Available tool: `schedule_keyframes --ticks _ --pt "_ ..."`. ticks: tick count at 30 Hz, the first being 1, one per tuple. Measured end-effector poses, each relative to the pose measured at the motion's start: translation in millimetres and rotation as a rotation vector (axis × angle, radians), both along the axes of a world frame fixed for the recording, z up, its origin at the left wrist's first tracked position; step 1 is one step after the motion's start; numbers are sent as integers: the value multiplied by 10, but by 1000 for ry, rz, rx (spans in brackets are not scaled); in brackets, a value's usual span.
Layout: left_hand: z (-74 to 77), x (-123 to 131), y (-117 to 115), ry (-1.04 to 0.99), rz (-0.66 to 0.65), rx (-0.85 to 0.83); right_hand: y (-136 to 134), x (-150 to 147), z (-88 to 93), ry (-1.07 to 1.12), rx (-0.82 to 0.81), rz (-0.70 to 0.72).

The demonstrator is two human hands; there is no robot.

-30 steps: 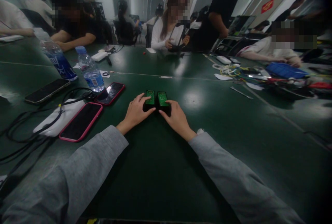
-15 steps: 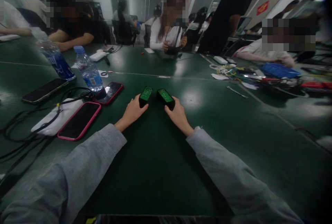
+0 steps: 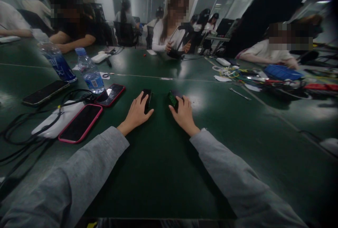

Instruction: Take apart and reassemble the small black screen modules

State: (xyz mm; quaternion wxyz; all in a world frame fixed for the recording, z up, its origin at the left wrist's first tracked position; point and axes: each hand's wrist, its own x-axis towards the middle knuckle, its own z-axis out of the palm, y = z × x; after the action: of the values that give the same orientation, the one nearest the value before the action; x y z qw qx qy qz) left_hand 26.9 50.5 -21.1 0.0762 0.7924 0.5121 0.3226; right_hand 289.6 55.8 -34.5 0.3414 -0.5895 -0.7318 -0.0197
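My left hand [image 3: 136, 112] rests on the table with its fingers spread. Its fingertips touch the left side of a small black box [image 3: 148, 97], and the thumb points away from the box's near end. Only a thin green edge of this box shows. My right hand [image 3: 184, 114] has thumb and fingers on either side of the near end of a second black box [image 3: 172, 97], whose green circuit-board face is turned to the left and dimly visible. A gap of bare table separates the two boxes.
To the left lie a phone in a pink case [image 3: 80, 123], a red-edged phone [image 3: 111, 95], a white power bank [image 3: 56, 120] with black cables, and water bottles [image 3: 91, 73]. At right are a wrench [image 3: 239, 94], tangled wires and a blue tray [image 3: 282, 72]. Other people sit across the table.
Both boxes have tipped so their green faces turn inward and show less. My left fingers have spread from their grip. The person in black at the back has moved right.
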Motion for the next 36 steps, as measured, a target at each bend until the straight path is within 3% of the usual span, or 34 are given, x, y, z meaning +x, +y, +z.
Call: schedule_keyframes --ticks 4,8,12,16,18,24,30,33,36 --pt "-70 -23 73 -127 107 11 146 87 -53 148 -15 -30" --pt "-93 -43 129 -169 125 -85 204 115 -42 232 -86 -63" --pt "-14 -31 101 -127 113 -135 111 44 78 96 -33 -12" --pt "127 -21 34 57 -78 43 -15 -69 164 -127 -6 151" --pt "194 -8 0 163 -183 47 -48 -107 164 -158 -36 203" --pt "208 153 -79 226 -262 32 -19 -109 110 -126 -67 216" --pt "77 242 -71 170 -174 100 -18 -87 107 -72 -68 190" --pt "69 220 -76 134 -85 82 -47 -101 104 -50 -102 159" --pt "102 177 -74 135 -84 69 -75 -127 105 -35 -142 137"
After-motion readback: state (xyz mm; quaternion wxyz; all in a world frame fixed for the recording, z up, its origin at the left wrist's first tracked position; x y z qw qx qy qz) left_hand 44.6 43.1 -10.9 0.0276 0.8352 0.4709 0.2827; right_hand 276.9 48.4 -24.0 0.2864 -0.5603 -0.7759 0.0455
